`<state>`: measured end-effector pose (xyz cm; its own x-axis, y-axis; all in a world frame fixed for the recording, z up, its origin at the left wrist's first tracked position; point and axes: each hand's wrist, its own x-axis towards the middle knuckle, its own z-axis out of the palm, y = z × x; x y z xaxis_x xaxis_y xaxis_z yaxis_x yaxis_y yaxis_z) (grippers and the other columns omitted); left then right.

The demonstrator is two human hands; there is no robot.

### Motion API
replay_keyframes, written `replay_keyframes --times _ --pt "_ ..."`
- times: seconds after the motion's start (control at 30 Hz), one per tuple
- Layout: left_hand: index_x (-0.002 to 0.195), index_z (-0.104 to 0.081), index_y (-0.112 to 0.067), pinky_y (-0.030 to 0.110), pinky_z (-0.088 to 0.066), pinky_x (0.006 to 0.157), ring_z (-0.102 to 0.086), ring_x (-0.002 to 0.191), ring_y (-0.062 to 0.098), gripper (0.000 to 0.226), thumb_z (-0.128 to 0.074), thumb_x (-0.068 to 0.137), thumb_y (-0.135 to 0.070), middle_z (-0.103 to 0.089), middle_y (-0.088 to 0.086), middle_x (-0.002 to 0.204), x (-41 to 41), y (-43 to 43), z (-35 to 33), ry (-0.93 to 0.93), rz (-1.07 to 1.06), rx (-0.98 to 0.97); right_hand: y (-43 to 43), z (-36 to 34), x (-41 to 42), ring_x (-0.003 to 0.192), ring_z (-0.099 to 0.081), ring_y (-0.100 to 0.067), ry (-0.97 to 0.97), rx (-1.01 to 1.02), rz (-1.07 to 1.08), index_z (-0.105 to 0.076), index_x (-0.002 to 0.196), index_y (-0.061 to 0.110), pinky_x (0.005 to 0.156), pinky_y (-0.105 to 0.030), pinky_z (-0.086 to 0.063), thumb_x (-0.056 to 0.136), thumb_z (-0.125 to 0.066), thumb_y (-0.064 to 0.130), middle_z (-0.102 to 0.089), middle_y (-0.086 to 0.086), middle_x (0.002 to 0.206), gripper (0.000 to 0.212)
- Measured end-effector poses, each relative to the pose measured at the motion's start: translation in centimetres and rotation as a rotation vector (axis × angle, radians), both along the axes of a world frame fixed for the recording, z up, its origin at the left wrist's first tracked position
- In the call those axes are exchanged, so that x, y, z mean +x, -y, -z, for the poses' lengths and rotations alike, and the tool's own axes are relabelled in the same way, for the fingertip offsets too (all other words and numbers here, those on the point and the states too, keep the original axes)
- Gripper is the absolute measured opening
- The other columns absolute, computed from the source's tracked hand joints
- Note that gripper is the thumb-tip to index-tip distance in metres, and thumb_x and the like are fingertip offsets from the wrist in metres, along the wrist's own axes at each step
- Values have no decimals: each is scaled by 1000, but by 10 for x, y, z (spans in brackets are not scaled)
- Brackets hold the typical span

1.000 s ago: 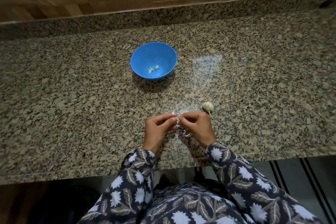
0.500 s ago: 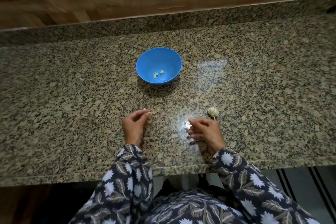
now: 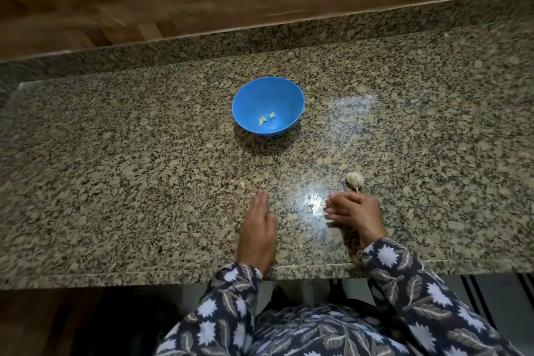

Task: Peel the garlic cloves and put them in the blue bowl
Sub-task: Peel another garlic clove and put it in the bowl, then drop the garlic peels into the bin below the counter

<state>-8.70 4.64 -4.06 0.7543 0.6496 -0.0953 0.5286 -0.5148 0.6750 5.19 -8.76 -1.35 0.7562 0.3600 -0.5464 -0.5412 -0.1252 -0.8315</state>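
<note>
The blue bowl (image 3: 290, 95) stands mid-counter with three small peeled cloves (image 3: 265, 120) in its bottom. A whole garlic bulb (image 3: 355, 178) lies on the counter to the bowl's right and nearer to me. My left hand (image 3: 257, 233) is stretched forward low over the counter, fingers straight and slightly blurred, with nothing seen in it. My right hand (image 3: 354, 215) rests just below the bulb, its fingers relaxed and pointing left, apart from the bulb. Small scraps of garlic skin (image 3: 311, 207) lie between my hands.
The speckled granite counter (image 3: 115, 182) has a raised back ledge and a wooden wall behind it. Its front edge runs just under my wrists. A striped mat (image 3: 488, 295) shows on the floor at the lower right.
My hands, pinched together on a clove one second ago, have parted. The left hand swung left, then straightened its fingers forward. The right hand loosened and stayed near the bulb.
</note>
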Motion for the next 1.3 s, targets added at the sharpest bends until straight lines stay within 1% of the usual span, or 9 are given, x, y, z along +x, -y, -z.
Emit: replay_keyframes --times 0.07,0.2,0.37,0.5,0.67,0.77,1.03,1.2,1.3 --pt "145 20 -15 27 11 114 20 141 11 74 0 90 -59 28 2 151 -3 16 11 -223 132 132 4 0 2 53 -64 -17 -2 0 29 -65 79 0 49 -23 -55 82 -64 2 -66 -18 73 4" --pt "138 31 -10 29 21 109 30 136 14 97 28 65 -74 36 8 146 21 17 12 -317 177 183 10 3 0 50 -63 -14 -16 14 84 -65 81 -2 51 -21 -55 82 -64 1 -65 -17 72 4" --pt "147 14 -15 33 2 118 13 143 13 78 1 88 -64 18 3 154 75 8 15 -238 469 215 23 10 -4 57 -64 -19 -37 5 201 -65 83 1 56 -22 -57 82 -65 4 -67 -15 73 4" --pt "148 -19 -20 29 -7 115 -9 143 14 60 -27 97 -51 -12 1 157 81 14 7 -124 815 217 28 10 1 52 -65 -13 -53 7 310 -64 83 3 53 -20 -55 84 -62 5 -68 -4 60 3" --pt "132 -52 -14 32 -35 105 -48 126 25 44 -50 92 -32 -50 10 138 39 -10 18 47 968 318 22 9 -2 52 -65 -12 -11 19 312 -64 85 1 53 -20 -55 85 -61 4 -68 -9 67 5" --pt "131 -53 -17 28 -41 97 -57 116 22 42 -54 89 -21 -56 8 132 4 -31 21 50 933 501 10 3 -13 52 -64 -13 24 48 235 -64 91 -1 53 -22 -56 85 -61 4 -65 -14 74 9" --pt "109 -68 -6 33 -57 76 -69 93 26 36 -46 85 -21 -69 13 108 -45 -57 10 161 804 598 -26 -3 -46 45 -60 -10 -18 130 62 -61 88 -10 51 -23 -54 81 -61 -4 -65 -8 58 9" --pt "90 -71 -5 29 -59 59 -69 77 21 24 -75 67 -10 -71 10 89 -49 -55 12 196 704 653 -39 2 -60 44 -59 -12 -73 129 29 -62 85 -10 51 -23 -53 81 -61 -6 -64 -10 57 6" --pt "76 -69 -10 19 -52 52 -63 66 13 24 -85 58 -5 -67 3 79 -53 -41 10 76 543 584 -48 4 -67 46 -59 -15 -99 127 -9 -61 85 -10 54 -27 -56 80 -63 -5 -62 -16 63 8"
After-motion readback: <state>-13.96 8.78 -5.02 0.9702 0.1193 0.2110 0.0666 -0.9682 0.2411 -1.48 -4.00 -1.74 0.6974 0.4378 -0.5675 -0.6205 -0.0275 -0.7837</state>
